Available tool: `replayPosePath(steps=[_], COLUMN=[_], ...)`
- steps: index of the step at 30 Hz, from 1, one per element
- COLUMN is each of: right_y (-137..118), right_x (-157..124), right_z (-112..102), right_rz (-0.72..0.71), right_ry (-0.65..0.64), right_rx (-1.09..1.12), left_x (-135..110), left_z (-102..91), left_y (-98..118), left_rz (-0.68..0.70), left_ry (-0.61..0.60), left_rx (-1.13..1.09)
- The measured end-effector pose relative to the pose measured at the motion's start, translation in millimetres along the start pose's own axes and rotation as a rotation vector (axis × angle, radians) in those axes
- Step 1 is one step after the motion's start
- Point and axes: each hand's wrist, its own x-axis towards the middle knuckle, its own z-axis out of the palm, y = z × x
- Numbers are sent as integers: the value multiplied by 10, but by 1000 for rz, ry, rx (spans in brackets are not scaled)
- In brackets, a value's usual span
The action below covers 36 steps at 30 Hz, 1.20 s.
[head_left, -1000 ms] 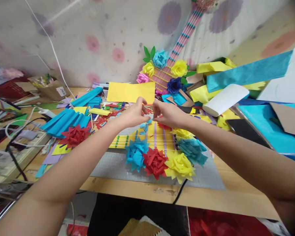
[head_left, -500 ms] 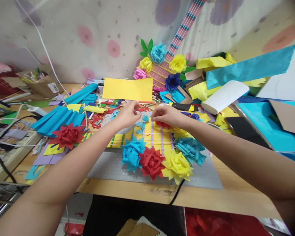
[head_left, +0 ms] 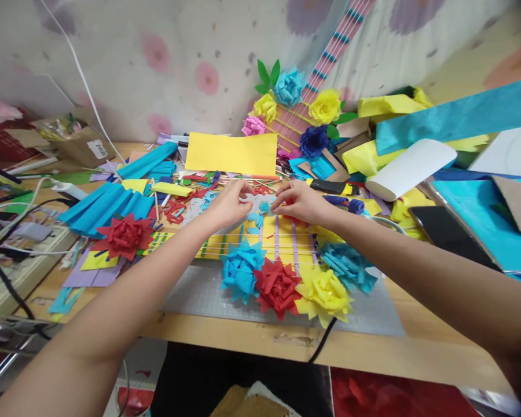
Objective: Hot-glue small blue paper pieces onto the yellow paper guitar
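Above a yellow paper guitar (head_left: 238,246) with white strings and purple and green strips, both my hands hover near its far edge. My left hand (head_left: 231,204) is curled, with a gap between thumb and fingers and nothing seen in it. My right hand (head_left: 301,202) has its fingertips drawn together in a pinch; what they hold, if anything, is too small to make out. Close to those fingertips is a small light-blue paper flower (head_left: 264,207). Along the near edge of the guitar sit a blue flower (head_left: 242,271), a red flower (head_left: 278,288), a yellow flower (head_left: 325,294) and a teal flower (head_left: 348,266).
A grey cutting mat (head_left: 191,298) lies beneath the guitar. Behind stand a yellow paper sheet (head_left: 231,153) and a pink guitar (head_left: 293,123) with paper flowers. Left are a red flower (head_left: 125,236), blue crepe paper (head_left: 108,209) and a power strip (head_left: 47,263); right, a phone (head_left: 451,234).
The view has shifted slightly, so the table appears a little farther right. Both hands keep nearly the same place over the guitar, with only small finger movements.
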Motion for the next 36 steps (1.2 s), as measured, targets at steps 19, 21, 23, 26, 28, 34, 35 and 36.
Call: replayPosePath(steps=[19,21,23,26,28,34,35,36], right_y=[38,44,43,22,-1,-34,-29,-24], right_x=[-49,-41,-35,-30,-29,-24,-24,-25], right_z=[192,193,193,194,195,187,186,184], right_rz=[-51,-51,-56,-51,-34,-13,-23,-33], right_ry=[86,74,68,70,62,57,60,62], right_rx=[-176,-189,-195,-209,-225,-218,-216,-215], left_x=[-10,-7,-3,1,0,11,17,24], left_z=[97,117,143,185,213,291,304,317], left_y=[13,24,41,81,120,241,252,258], left_rz=[40,48,53,56,43,6,4,2], left_ry=[-43,-36,-17,-10,-28,-58,-56,-51], left_rx=[47,75,116,174,204,250,253,258])
